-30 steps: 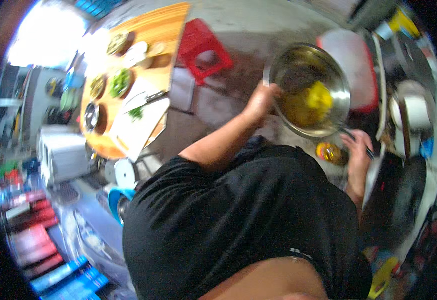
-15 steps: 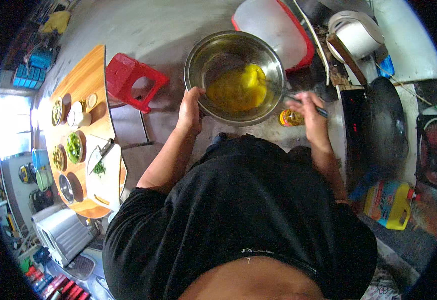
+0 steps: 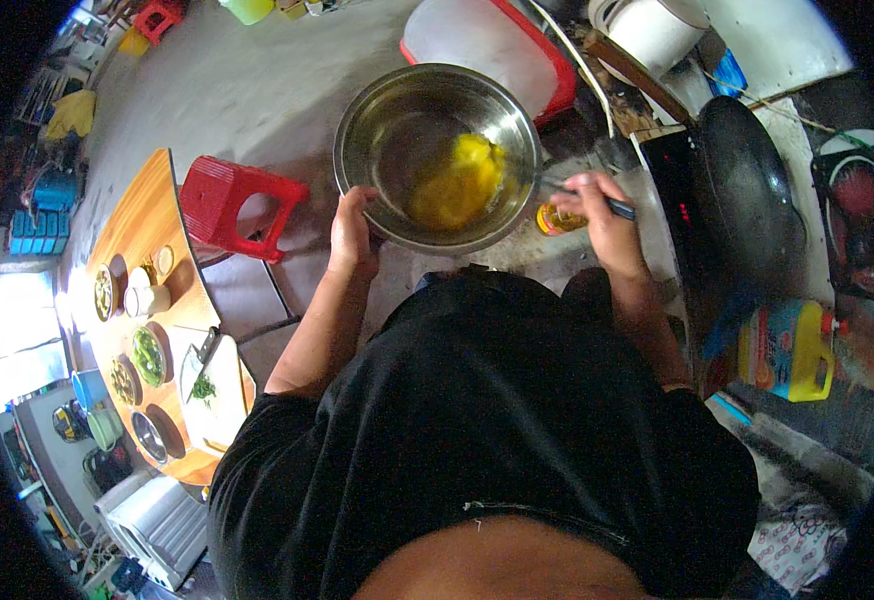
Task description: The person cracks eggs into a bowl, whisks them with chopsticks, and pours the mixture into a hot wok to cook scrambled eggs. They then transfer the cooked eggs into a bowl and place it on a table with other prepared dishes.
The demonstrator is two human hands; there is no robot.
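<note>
A large metal bowl (image 3: pixel 387 135) is held out in front of me, tilted so its inside shows. My left hand (image 3: pixel 353 238) is closed on its near left rim. In the bottom lies a yellow liquid (image 3: pixel 449 200), like beaten egg, with a brighter yellow streak smeared by motion. My right hand (image 3: pixel 607 225) grips a utensil with a dark handle (image 3: pixel 620 208). Its thin metal shaft crosses the bowl's right rim; the working end is blurred, so its kind cannot be made out. A jar with a yellow label (image 3: pixel 560 220) stands below, partly behind the right hand.
To the left are a red stool (image 3: pixel 240 208) and a wooden table (image 3: pixel 179 290) bearing bowls of cut food, a white board (image 3: pixel 219 400), a knife (image 3: pixel 205 348) and chopped greens. On the right sit a black wok (image 3: pixel 752 190), a black cooker (image 3: pixel 679 205) and a yellow oil jug (image 3: pixel 787 350).
The view has swung, so the bowl and both hands appear farther left and the table and stool lower. The utensil and yellow liquid are blurred by stirring; both grips stay the same.
</note>
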